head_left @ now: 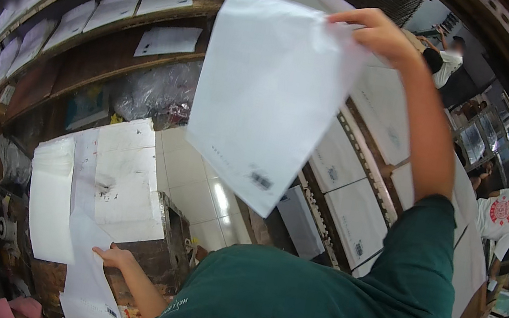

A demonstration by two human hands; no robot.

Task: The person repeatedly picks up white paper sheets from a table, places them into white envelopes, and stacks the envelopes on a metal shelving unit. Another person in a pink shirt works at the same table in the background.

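My right hand is raised high at the upper middle, its thumb and fingers pinched on the top right corner of a large white sheet. That sheet hangs down at a tilt, with a small dark printed mark near its lower corner. Low on the left, my left hand has its fingers closed at the edge of a thin, translucent white sheet on a worn wooden table. Beside this sheet lies a thick stack of white sheets. Another printed sheet hangs over the near side.
Shelves at the left back bear several stacks of white sheets. A stained white board covers part of the table. To the right, a metal-edged rack holds printed sheets. Two people are farther off at the right.
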